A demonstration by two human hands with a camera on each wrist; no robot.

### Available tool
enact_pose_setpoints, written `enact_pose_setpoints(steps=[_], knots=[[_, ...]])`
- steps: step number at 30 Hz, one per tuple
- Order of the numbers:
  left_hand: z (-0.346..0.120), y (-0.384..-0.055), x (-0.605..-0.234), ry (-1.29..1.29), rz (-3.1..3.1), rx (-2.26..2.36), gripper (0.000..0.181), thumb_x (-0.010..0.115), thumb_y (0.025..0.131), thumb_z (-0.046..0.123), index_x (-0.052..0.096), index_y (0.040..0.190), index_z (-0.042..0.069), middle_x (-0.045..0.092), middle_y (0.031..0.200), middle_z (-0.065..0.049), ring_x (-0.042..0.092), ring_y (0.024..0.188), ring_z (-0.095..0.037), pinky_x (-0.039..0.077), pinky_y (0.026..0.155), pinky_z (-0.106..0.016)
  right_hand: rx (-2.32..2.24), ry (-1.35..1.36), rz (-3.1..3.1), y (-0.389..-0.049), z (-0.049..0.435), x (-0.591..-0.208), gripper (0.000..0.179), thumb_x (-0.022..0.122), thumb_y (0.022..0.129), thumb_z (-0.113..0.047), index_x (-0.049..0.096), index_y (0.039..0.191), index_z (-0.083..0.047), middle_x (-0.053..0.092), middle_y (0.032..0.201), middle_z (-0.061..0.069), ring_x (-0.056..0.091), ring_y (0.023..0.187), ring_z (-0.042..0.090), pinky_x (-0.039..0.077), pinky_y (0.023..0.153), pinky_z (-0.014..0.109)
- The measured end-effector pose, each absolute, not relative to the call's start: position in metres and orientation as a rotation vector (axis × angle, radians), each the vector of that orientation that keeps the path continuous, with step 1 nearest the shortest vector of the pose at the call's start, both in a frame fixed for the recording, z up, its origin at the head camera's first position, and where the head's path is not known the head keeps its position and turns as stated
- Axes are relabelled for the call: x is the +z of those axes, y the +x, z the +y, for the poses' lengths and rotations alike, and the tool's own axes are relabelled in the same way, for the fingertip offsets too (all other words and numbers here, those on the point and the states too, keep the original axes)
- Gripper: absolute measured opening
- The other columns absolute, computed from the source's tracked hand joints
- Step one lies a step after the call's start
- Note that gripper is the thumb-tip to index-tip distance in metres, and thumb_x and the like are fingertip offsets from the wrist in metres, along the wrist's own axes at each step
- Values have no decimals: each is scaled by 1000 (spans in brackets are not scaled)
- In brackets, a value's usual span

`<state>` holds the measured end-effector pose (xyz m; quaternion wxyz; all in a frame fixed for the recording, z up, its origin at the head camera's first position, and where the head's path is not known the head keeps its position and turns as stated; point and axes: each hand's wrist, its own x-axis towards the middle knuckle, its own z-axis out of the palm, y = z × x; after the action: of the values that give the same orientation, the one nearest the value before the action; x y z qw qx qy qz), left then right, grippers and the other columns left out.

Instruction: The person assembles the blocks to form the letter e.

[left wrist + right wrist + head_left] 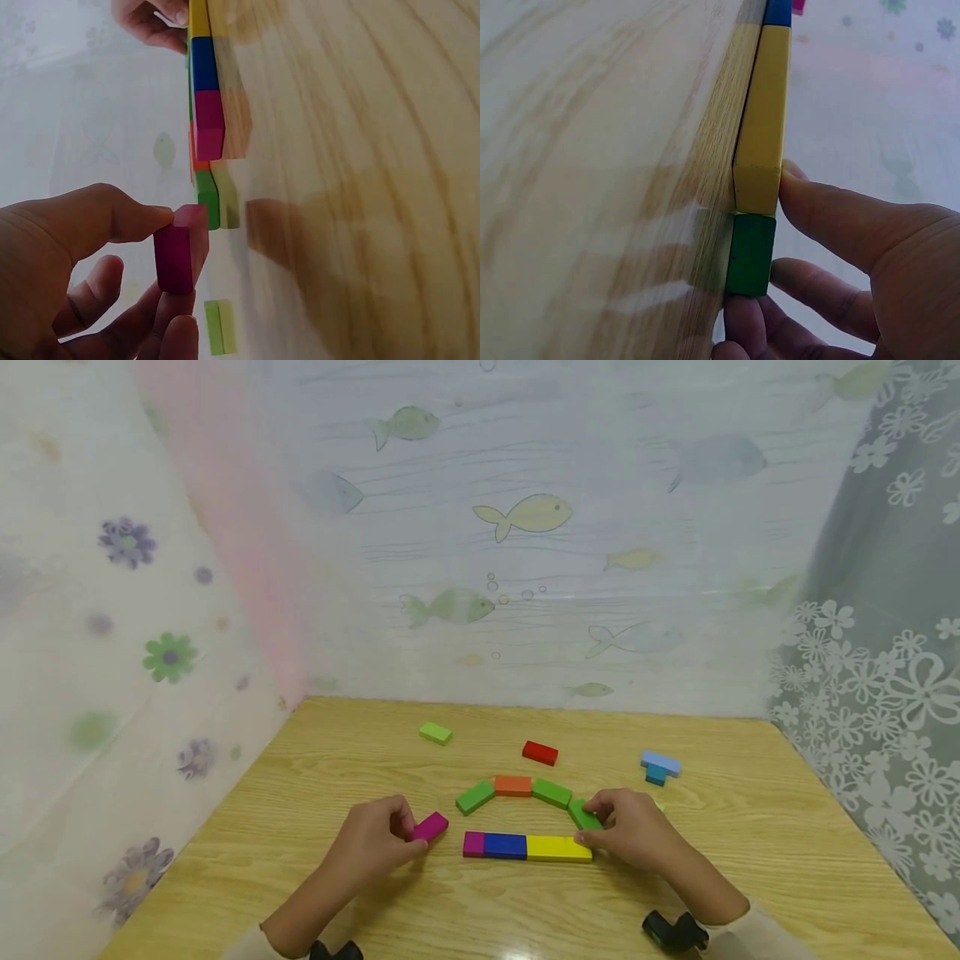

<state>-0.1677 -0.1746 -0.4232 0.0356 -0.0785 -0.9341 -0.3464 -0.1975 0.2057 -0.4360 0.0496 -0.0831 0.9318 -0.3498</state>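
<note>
Between thumb and fingers, my left hand (378,835) pinches a magenta block (430,827); the left wrist view shows this block (174,255) apart from its shadow on the table. My right hand (633,831) grips a green block (583,815) at the right end of an arc, with the thumb by the yellow block (558,849). The arc also has a green block (476,797), an orange block (513,787) and another green block (551,793). Below it, a small magenta block (473,844), a blue block (506,846) and the yellow one form a straight row.
Farther back on the wooden table (360,743) lie a lime block (436,733) and a red block (540,752). At the right, a light blue block (661,762) touches a teal block (656,776). My right hand partly hides another lime piece (660,807). A fish-print curtain (525,635) hangs behind.
</note>
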Motion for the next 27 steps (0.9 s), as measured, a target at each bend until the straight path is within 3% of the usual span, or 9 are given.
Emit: enact_pose_setpoints(steps=[8,19,27], knots=[[-176,-174,-432,-346,-2925,-1074,29,91,74,14,62,79,15,63,75,7,58,71,-10,48,61,-24,-1056,-262,2842,-199,206,-437,42,92,78,-31,76,112,-11,72,95,-1,65,81,11,58,70,29],[-169,-173,-435,-414,-2999,-1224,37,96,73,26,65,89,13,66,87,0,62,79,-14,51,62,-27,-1050,-276,2849,-197,209,-437,41,92,78,-32,76,110,-11,72,95,-1,64,80,12,57,71,29],[-165,-180,-439,-372,-3010,-1285,22,82,90,23,65,97,12,66,92,1,63,84,-14,53,68,-31,-1041,-282,2847,-194,211,-437,41,92,78,-32,77,111,-12,71,95,-2,64,80,11,56,70,28]])
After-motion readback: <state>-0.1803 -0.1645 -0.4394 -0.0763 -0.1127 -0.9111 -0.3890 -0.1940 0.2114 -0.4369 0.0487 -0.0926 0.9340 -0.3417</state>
